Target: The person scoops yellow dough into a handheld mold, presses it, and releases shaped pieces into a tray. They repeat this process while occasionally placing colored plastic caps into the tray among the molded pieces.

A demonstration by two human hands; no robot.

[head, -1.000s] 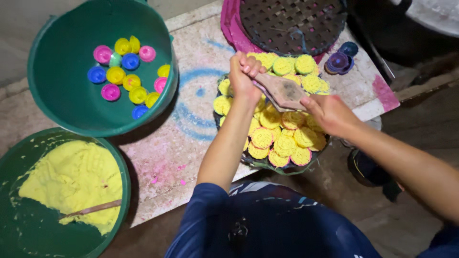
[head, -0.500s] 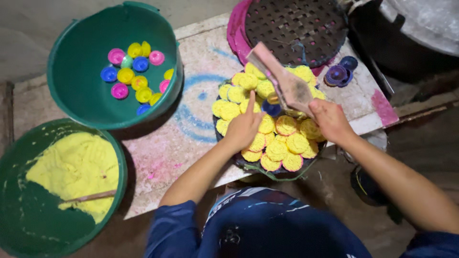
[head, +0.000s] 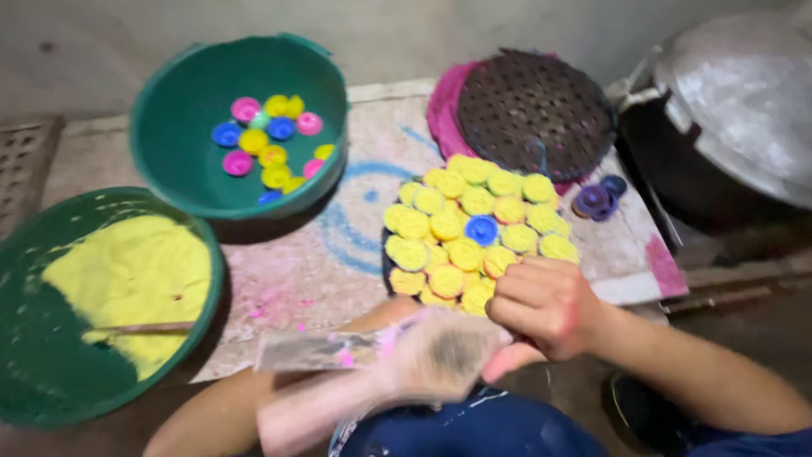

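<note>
Nearest the camera, the left hand (head: 444,360) is motion-blurred, closed around a flat scraper (head: 317,349) whose blade points out to its left. The right hand (head: 541,306) is curled into a loose fist touching the left; whether it grips anything I cannot tell. Just beyond the hands a dark tray (head: 387,264) is packed with yellow-filled cups (head: 461,222), one blue cup (head: 482,228) among them. Left of the hands a green basin (head: 34,393) holds yellow paste (head: 127,275) and a stick (head: 139,327). Farther off, another green basin (head: 178,93) holds loose pink, yellow and blue cups (head: 266,140). Beyond the tray a perforated dark disc (head: 537,106) lies on a pink bowl (head: 441,118), with purple cups (head: 596,199) beside it. The bench (head: 296,271) is stained pink and blue. A metal lid (head: 744,101) covers a dark pot at far right.
</note>
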